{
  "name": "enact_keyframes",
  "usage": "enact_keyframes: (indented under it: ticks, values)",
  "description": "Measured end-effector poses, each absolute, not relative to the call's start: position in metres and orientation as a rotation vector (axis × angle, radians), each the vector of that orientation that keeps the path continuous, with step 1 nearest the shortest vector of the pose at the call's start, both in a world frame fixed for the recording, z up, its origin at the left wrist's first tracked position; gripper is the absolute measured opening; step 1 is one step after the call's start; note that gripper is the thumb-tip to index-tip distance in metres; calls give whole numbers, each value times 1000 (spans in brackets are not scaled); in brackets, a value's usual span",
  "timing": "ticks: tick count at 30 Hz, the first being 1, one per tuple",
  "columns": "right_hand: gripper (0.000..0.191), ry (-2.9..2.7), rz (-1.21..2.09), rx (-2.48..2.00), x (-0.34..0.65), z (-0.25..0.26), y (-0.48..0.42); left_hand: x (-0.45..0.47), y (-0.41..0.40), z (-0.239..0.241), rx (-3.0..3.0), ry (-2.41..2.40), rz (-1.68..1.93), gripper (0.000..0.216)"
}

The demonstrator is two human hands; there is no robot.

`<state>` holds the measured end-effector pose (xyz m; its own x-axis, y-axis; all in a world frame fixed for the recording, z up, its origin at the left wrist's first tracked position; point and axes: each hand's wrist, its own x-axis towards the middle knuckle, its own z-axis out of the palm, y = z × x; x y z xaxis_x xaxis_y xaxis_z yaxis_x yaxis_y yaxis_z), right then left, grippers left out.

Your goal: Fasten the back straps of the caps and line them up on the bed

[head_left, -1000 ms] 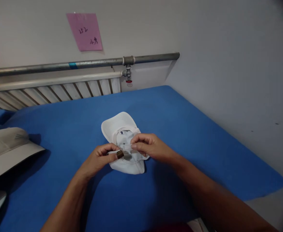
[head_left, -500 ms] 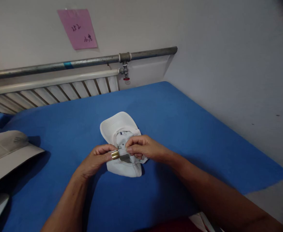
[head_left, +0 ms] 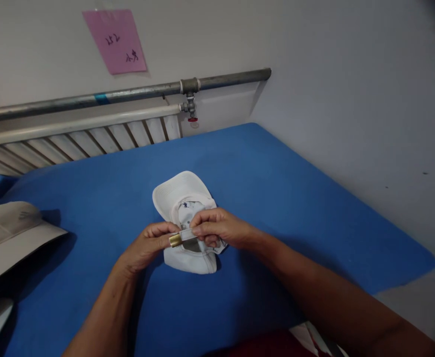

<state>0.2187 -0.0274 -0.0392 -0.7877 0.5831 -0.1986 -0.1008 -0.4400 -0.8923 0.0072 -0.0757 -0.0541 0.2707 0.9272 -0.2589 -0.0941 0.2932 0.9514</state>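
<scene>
A white cap [head_left: 182, 191] lies upside down on the blue cloth [head_left: 277, 198], brim pointing away from me. My left hand [head_left: 148, 245] pinches the brass buckle [head_left: 175, 240] at the back of the cap. My right hand [head_left: 217, 228] is closed on the white adjuster strap [head_left: 188, 234], which runs into the buckle. Both hands meet over the rear opening of the cap and hide part of it.
A beige cap [head_left: 12, 238] rests at the left edge of the blue cloth. Behind it run a radiator [head_left: 79, 141] and a grey pipe [head_left: 128, 94] with a red valve [head_left: 192, 119]. A pink note [head_left: 115, 42] hangs on the wall. A white wall closes the right side.
My hands have drawn closer together, and the strap between my right fingers and the buckle has shortened. The view has shifted slightly; the cap stays in place.
</scene>
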Motion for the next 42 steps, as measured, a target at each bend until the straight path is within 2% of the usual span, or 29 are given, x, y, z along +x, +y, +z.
enact_keyframes:
  ticks: [15, 22, 27, 34, 42]
  values:
    - [11, -1354, 2261, -703, 215, -44, -29, 10, -75, -55, 980, 1009, 891, 30]
    - [7, -1644, 1995, -906, 216, -34, -34, 10, -75, -53, 1042, 969, 853, 25]
    - [6, -1660, 1895, -1013, 214, -31, -36, 14, -78, -51, 1034, 924, 951, 16]
    - [8, -1620, 1802, -928, 210, -34, -41, 13, -79, -53, 1063, 866, 978, 16]
    - [6, -1631, 1841, -850, 210, -32, -44, 11, -79, -52, 1069, 789, 982, 17]
